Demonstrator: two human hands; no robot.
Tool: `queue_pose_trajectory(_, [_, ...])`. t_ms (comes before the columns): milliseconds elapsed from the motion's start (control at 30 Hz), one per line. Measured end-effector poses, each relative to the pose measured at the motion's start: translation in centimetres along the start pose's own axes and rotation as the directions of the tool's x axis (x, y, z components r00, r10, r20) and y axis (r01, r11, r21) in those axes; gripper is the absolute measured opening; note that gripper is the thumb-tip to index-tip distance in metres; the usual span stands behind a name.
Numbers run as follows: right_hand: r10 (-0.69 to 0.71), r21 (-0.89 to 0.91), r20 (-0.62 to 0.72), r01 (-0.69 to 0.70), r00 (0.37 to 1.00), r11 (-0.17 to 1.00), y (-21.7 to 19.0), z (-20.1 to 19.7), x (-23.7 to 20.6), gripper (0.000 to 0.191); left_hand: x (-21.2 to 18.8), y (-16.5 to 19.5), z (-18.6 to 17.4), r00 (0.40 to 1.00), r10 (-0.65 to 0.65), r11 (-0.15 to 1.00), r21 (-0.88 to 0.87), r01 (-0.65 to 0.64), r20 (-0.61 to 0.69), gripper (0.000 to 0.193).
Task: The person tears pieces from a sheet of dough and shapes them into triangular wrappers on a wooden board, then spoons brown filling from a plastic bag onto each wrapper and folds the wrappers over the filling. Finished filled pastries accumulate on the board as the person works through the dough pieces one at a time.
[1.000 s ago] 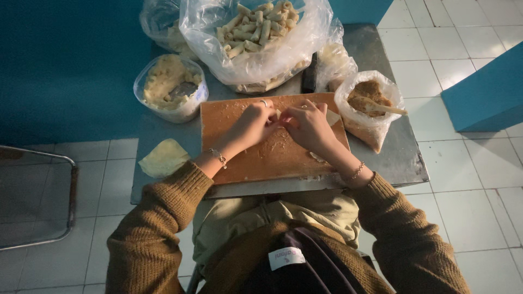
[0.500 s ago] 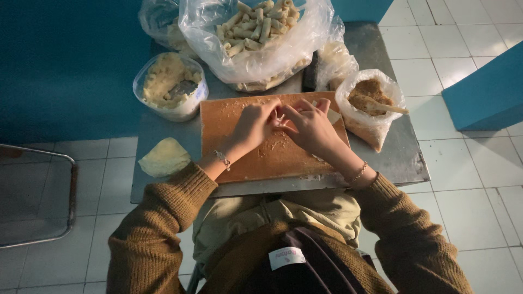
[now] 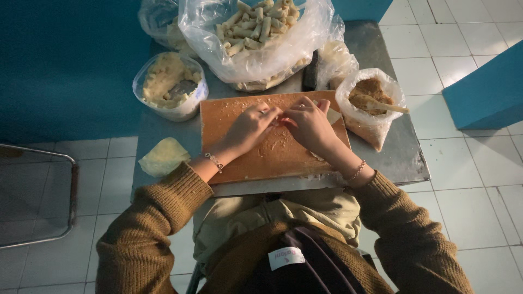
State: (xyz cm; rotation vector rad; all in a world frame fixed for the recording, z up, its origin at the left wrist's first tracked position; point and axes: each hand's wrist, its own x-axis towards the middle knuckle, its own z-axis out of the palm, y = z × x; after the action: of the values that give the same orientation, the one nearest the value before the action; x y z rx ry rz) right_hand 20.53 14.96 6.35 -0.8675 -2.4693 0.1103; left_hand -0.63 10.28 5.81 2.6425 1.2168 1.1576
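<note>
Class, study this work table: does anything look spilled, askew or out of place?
Pale crumbs and smears are scattered over the wooden board beneath the left hand and right hand. A pale yellow sheet overhangs the table's left edge.

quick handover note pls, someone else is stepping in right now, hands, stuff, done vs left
Left hand and right hand meet, fingertips together, over a pale wrapper on the wooden board; what they pinch is hidden.
Finished rolls fill the big clear bag behind the board.
Filling bag with spoon on the right, tub on the left, a pale sheet at the table's left edge.
Done: many rolls. Left: this one.
</note>
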Motion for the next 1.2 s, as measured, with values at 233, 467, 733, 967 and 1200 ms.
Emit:
queue_pose_trajectory(233, [-0.019,0.062,0.000,0.019,1.000,0.998,-0.4,-0.6,0.2,0.032,0.9,-0.4,0.7,0.999,0.039,0.991,-0.125,-0.035,0.029,0.032])
queue_pose_trajectory(467, [0.017,-0.013,0.010,-0.017,1.000,1.000,-0.3,0.1,0.3,0.015,2.3,-1.2,-0.5,0.962,-0.217,0.847,-0.458,0.269,0.165,0.041])
queue_pose_trajectory(733, [0.117,0.065,0.001,-0.117,0.993,0.991,-0.6,0.2,0.5,0.009,1.3,-0.9,-0.5,0.989,-0.148,0.941,-0.305,0.144,0.010,0.032])
queue_pose_trajectory(967, [0.155,-0.007,-0.040,-0.156,0.987,0.988,-0.7,0.0,0.8,0.015,1.4,-0.9,0.0,0.999,-0.036,0.982,-0.187,0.034,-0.011,0.026])
queue_pose_trajectory(1200, [0.059,-0.103,-0.080,-0.067,0.995,0.992,-0.6,0.2,-0.2,0.020,1.5,-1.2,0.1,0.985,-0.158,0.945,-0.278,0.171,0.069,0.024])
